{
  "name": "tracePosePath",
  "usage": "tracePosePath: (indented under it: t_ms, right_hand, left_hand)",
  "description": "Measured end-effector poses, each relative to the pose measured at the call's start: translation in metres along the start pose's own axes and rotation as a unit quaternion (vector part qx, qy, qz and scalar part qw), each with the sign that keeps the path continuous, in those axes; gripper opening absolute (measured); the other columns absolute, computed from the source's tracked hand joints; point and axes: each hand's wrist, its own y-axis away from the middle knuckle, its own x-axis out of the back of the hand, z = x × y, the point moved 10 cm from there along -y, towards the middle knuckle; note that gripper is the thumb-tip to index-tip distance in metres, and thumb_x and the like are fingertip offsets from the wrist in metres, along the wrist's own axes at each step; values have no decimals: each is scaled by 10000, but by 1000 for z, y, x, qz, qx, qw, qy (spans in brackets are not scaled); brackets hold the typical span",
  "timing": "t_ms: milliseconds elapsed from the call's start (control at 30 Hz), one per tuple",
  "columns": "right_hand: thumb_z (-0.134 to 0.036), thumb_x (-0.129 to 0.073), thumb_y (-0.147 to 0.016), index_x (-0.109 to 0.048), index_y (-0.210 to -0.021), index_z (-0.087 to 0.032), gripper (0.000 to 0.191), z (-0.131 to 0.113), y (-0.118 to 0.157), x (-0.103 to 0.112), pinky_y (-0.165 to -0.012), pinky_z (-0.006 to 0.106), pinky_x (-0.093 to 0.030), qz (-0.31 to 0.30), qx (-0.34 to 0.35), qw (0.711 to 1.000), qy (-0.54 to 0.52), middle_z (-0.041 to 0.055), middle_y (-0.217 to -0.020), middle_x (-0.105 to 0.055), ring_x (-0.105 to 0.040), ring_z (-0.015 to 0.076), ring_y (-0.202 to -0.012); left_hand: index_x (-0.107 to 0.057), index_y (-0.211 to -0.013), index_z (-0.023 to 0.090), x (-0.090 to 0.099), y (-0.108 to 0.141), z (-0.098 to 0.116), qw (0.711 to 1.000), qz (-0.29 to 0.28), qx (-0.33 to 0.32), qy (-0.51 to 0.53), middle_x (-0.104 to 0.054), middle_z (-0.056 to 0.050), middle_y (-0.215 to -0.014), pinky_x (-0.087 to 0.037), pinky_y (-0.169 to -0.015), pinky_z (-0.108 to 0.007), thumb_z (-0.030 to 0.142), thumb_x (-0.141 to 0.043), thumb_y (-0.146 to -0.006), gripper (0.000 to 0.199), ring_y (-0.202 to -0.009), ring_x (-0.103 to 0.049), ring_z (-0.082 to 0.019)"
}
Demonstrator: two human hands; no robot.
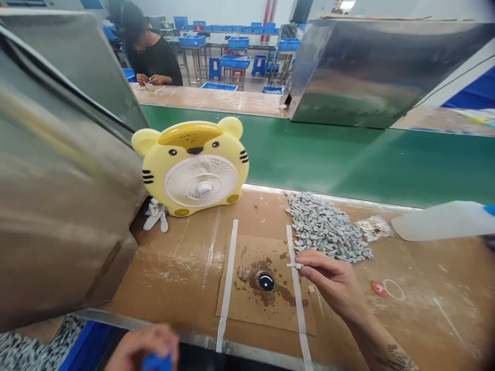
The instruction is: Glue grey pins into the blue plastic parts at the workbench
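Note:
My right hand (328, 281) pinches a small pale grey piece (296, 265) between thumb and fingertips, above the right tape strip. Just behind it lies a heap of similar small grey pieces (325, 224). My left hand (145, 345), blurred at the bottom edge, is closed around a small blue object (157, 362) whose kind I cannot make out. Between the hands, a cardboard sheet (247, 314) is held by two white tape strips (228, 283). Set in its middle is a round black dish (266, 281) with a shiny surface, and wet splashes surround it.
A yellow animal-faced fan (197, 139) stands at the back left, beside white gloves (155, 216). To the right are a white bottle (441, 221), a plastic bag (374, 227) and a red tag (379, 288). Beyond runs a green belt (266, 149); a co-worker (158, 59) sits opposite.

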Motion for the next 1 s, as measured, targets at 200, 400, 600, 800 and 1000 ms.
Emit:
tracePosePath:
  t_ms: [200,400,600,800,1000]
  right_hand:
    - [-219,-635,-977,-746,-1022,-244,122,-35,8,-38,-710,287,-539,-117,83,978,153,43,-907,-740,-689,179,-808]
    - [-191,-557,-1008,-690,-977,-204,137,-48,14,-63,-663,289,-494,-171,120,938,276,49,-842,-688,-652,180,-759]
    - [-190,-505,-1023,-671,-983,-200,171,-45,11,-71,-671,301,-474,-214,112,913,328,55,-852,-649,-629,191,-766]
    - [-190,-504,-1015,-677,-972,-202,179,-46,8,-74,-673,307,-488,-223,111,907,338,60,-852,-650,-629,200,-769]
    - [-204,-521,-1018,-668,-1014,-225,148,-51,8,-66,-671,295,-497,-211,86,924,306,54,-883,-660,-640,192,-795]
  left_hand:
    - [-643,-937,171,-38,-85,-25,999,13,14,-38,-627,-20,-845,-537,-636,-240,388,-847,-777,338,-727,-693,-161]
    - [-705,-979,153,-46,-111,-38,996,26,32,-82,-637,-15,-815,-479,-595,-183,324,-845,-746,321,-674,-568,-96]
    - [-675,-1005,147,-48,-105,-42,990,4,51,-131,-657,-18,-755,-494,-630,-235,279,-775,-763,294,-663,-609,-134]
    - [-728,-1006,191,-48,-102,-26,960,13,8,-279,-690,-36,-911,-472,-768,-259,211,-724,-786,221,-830,-616,-166]
    - [-739,-1008,210,-54,-103,-17,948,19,-16,-317,-719,-35,-910,-485,-757,-265,234,-727,-809,201,-817,-642,-177]
